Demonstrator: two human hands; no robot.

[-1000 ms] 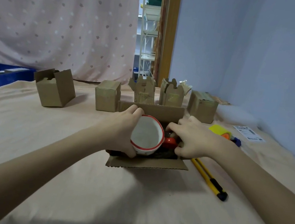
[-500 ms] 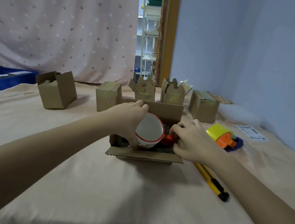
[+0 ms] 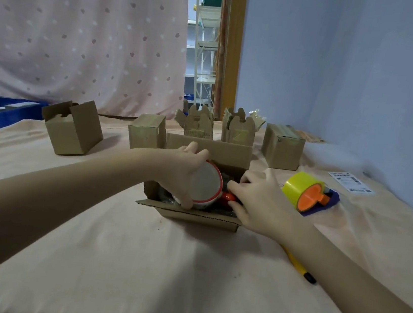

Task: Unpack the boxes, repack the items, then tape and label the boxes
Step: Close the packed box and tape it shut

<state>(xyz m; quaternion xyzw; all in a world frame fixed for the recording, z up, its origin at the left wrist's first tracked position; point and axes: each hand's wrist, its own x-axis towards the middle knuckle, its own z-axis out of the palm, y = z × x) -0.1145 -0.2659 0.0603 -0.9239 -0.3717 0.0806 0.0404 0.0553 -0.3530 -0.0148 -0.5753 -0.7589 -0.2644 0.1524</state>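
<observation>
From the head camera we see the left hand (image 3: 184, 173) curled round a white bowl with a red rim (image 3: 205, 184), fingers over its top edge and thumb under its lower edge, holding it tilted on its side inside the open box (image 3: 193, 214). The right hand (image 3: 259, 203) reaches into the same box from the right, its fingers bent and pressed together at a small red item (image 3: 227, 197) just beside the bowl; whether they actually pinch it we cannot tell.

The open box sits on a desk (image 3: 182, 285) covered with peach cloth, its near flap folded down towards us and its far flap standing up. Dark wrapping lies in the box under the bowl. Right of the box lies a tape dispenser (image 3: 306, 193) with a yellow roll and orange hub. A yellow utility knife (image 3: 298, 266) lies near the right of the box, partly hidden under the right forearm. Further right of the box a printed label sheet (image 3: 351, 182) lies flat.

Behind the open box stands a row of small cartons: one open carton (image 3: 72, 128) far left, a closed carton (image 3: 146, 132), two torn-open cartons (image 3: 196, 124), and a taped carton (image 3: 282, 147) on the right. A blue tray (image 3: 2, 111) sits far left of the box.
</observation>
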